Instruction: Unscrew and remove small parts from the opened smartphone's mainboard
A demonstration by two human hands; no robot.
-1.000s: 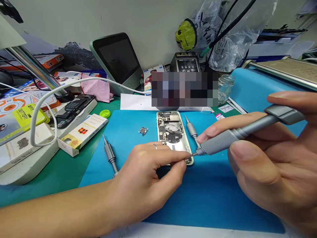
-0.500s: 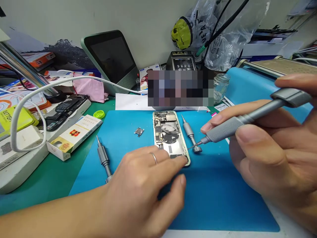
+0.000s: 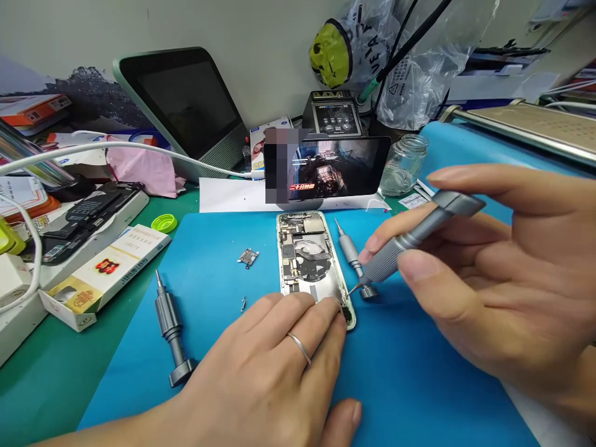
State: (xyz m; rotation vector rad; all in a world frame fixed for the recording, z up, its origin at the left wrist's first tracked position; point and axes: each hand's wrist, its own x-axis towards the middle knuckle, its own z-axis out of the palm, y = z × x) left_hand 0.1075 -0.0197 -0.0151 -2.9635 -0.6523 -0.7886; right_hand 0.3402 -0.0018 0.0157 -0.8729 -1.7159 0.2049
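An opened phone housing [image 3: 335, 273] with its inner parts exposed lies on the blue mat [image 3: 209, 292]. Across its lower end rest the fingertips of my left hand [image 3: 274, 360], fingers stretched out side by side and thumb apart; they hide what lies beneath. My right hand [image 3: 484, 267] is closed on a grey precision screwdriver [image 3: 395, 248], index finger over its cap. The thin tip points at the housing's lower right edge; contact is hard to tell. A second screwdriver [image 3: 351, 251] lies right of the housing, a third [image 3: 170, 329] farther left. Left of the phone is a small metal-and-black part [image 3: 248, 257].
A tiny metal piece [image 3: 243, 304] lies near my left hand. Behind the mat stand a lit phone [image 3: 344, 167], a glass jar [image 3: 405, 164] and a large dark screen [image 3: 186, 102]. At left are a cigarette box [image 3: 112, 267], a green lid [image 3: 164, 223] and a white cable [image 3: 139, 148].
My left hand has flattened, its fingers shifting over the housing's lower end and baring the bottom corner. The screwdriver tip has moved slightly left, to the housing edge. The camera view has shifted.
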